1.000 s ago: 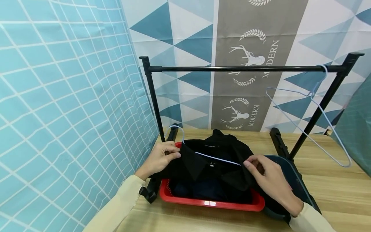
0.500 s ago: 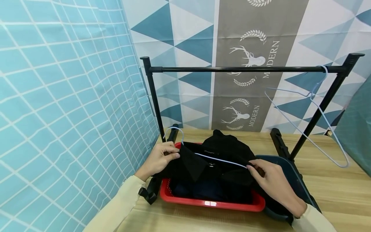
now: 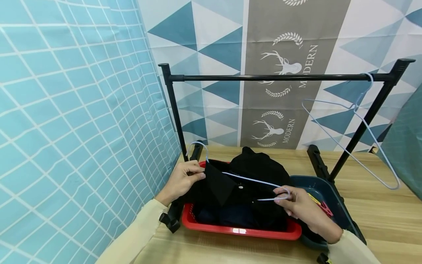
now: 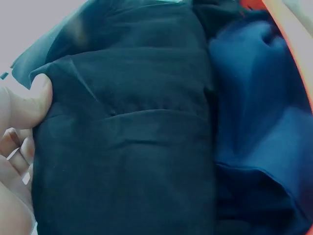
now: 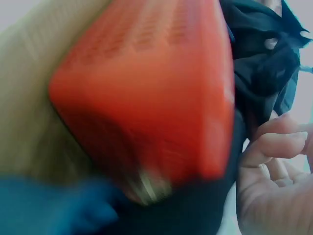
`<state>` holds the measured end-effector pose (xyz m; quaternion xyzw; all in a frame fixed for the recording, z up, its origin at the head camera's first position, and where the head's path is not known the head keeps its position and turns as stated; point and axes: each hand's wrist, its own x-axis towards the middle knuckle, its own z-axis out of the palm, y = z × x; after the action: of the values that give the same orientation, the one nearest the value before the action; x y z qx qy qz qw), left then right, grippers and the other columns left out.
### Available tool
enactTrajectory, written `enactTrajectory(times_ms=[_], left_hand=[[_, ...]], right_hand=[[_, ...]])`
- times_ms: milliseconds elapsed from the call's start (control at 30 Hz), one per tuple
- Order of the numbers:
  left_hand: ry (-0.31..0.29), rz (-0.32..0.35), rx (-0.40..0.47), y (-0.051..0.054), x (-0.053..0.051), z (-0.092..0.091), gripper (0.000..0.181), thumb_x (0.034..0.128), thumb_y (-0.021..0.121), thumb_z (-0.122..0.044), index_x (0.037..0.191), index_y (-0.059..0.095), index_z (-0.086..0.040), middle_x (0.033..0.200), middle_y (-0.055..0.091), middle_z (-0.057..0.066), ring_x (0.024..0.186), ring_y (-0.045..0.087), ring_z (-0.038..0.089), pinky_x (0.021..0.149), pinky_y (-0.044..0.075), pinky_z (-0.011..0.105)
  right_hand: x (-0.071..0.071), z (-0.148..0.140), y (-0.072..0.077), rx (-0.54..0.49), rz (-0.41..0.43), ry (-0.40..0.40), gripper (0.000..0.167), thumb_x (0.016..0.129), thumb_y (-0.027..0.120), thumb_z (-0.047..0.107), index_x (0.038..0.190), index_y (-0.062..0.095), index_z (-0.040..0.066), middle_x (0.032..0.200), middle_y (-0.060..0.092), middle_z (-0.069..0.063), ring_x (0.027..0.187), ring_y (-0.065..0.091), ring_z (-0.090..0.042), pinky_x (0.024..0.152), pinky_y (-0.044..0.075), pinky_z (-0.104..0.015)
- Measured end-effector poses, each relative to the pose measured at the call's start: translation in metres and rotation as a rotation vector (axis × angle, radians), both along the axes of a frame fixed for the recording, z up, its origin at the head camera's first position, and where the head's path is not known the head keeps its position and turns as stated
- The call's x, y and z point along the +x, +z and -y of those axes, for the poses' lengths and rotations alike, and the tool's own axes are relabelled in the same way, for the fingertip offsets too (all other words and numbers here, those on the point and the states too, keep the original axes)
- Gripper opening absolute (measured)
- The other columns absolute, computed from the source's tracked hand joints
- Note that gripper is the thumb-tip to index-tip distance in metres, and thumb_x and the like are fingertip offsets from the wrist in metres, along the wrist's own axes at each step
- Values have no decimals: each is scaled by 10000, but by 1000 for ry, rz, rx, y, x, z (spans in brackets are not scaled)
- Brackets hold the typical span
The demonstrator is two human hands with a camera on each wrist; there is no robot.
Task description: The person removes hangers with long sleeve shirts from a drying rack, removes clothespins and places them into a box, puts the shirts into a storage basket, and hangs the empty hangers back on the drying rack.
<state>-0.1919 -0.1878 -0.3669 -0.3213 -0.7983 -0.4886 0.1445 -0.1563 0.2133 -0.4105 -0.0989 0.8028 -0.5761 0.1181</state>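
A black collared shirt (image 3: 260, 165) lies bunched over a red basket (image 3: 240, 231). My left hand (image 3: 181, 179) pinches the shirt by its left collar side; the left wrist view shows the thumb on the dark cloth (image 4: 127, 117). Inside the collar runs a light blue wire hanger (image 3: 250, 179), its hook standing up near my left hand. The hanger's right end is bare of cloth, and my right hand (image 3: 303, 209) holds it there with bent fingers. In the right wrist view those fingers (image 5: 279, 147) are beside the dark cloth.
A black garment rack with a crossbar (image 3: 280, 77) stands behind. Another blue hanger (image 3: 354, 106) hangs at its right end. A dark basin (image 3: 343, 209) with clothespins (image 3: 324, 209) sits right of the red basket. Navy cloth (image 3: 230, 216) lies in the basket.
My right hand has let the shirt's right collar side drop and shifted to the hanger's end, which is now exposed. Clothespins in the basin have come into view. My left hand stays in place.
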Motion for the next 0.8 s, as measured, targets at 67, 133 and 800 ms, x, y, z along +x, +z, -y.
enactTrajectory(times_ms=[67,133,800], left_hand=[[0,3,-10,2,0,-3,150,912,760,1,958,840,-117,737,565,-8,649,482,160,618,414,261],[6,12,-29,4,1,-5,143,917,754,-1,957,838,-109,748,577,8,662,484,162,628,412,265],[4,-16,-80,3,4,-5,142,931,746,-29,929,837,-138,738,505,-47,648,434,136,613,359,265]], right_hand=[[0,6,-4,-14,7,6,388,970,740,200,1255,608,-29,846,656,-77,566,498,-135,483,418,-268],[-1,11,-5,-19,-19,8,390,941,775,209,1210,628,-32,910,690,-86,560,503,-139,487,438,-277],[1,-1,11,261,-454,101,166,927,787,302,1078,736,252,824,621,70,599,493,-127,525,413,-261]])
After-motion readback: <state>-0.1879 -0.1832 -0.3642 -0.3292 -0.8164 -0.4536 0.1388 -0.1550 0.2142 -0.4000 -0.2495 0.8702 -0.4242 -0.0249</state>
